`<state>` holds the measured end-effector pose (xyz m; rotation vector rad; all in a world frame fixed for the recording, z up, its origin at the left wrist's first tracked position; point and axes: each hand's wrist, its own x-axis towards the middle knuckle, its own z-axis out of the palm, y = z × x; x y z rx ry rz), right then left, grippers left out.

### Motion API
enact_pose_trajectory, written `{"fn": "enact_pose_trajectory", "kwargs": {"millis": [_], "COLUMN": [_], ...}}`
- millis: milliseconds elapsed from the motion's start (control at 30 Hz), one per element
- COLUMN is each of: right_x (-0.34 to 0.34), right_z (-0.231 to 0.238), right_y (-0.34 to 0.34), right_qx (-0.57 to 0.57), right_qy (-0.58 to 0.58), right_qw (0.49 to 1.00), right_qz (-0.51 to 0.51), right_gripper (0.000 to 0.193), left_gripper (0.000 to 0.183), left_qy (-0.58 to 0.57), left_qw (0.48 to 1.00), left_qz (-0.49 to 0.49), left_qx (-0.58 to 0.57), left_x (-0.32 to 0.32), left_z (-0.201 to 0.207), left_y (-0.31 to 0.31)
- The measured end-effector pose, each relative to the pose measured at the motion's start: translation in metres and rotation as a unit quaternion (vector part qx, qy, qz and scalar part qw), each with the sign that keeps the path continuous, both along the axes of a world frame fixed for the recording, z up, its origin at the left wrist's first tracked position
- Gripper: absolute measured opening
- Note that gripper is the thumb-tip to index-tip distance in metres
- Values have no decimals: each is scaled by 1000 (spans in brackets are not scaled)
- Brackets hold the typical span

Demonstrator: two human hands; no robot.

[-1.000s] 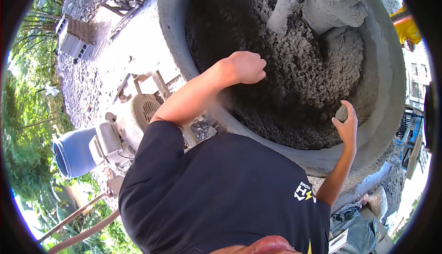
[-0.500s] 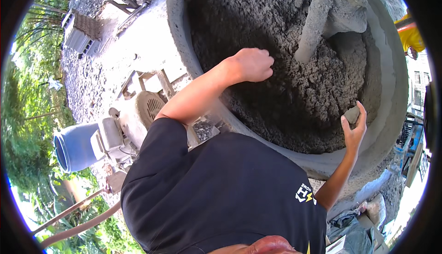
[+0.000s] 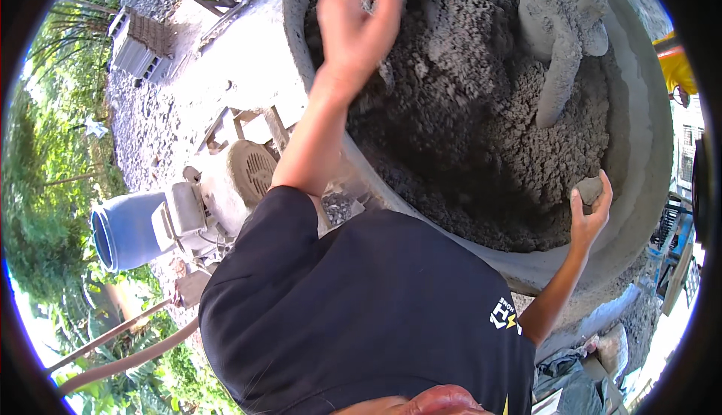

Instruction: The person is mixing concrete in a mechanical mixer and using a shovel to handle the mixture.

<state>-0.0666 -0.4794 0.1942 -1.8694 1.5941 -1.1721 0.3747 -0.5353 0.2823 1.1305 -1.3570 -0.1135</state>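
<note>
Before me is a large round mixer pan holding loose grey concrete mix. A cement-crusted mixing paddle stands in the mix on the far right side. My left hand is over the pan's left rim area, slightly blurred, its thumb and fingers apart with nothing visible in them. Near the right inner wall, my right hand pinches a grey lump of concrete between thumb and fingers.
Left of the pan sits a dusty electric motor, with a blue barrel beyond it. Concrete blocks lie on gravel at far left. A person in yellow is at the right edge. Sacks lie at lower right.
My left hand has swung up and left from over the mix, its fist opening out. The paddle has shifted right and down. My right hand still holds the lump, barely moved.
</note>
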Motion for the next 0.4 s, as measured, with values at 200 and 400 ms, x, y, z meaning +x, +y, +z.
{"fn": "enact_pose_trajectory", "kwargs": {"millis": [200,400], "right_x": [-4,-3], "right_z": [2,1], "right_y": [-3,4], "right_qx": [-83,-106], "right_qy": [-8,6], "right_qw": [996,991], "right_qz": [-24,-86], "right_gripper": [55,52], "left_gripper": [20,20], "left_qy": [51,23], "left_qw": [997,999], "left_qz": [23,48], "left_qx": [-53,1], "left_x": [73,100], "left_z": [12,-5], "left_y": [6,8]}}
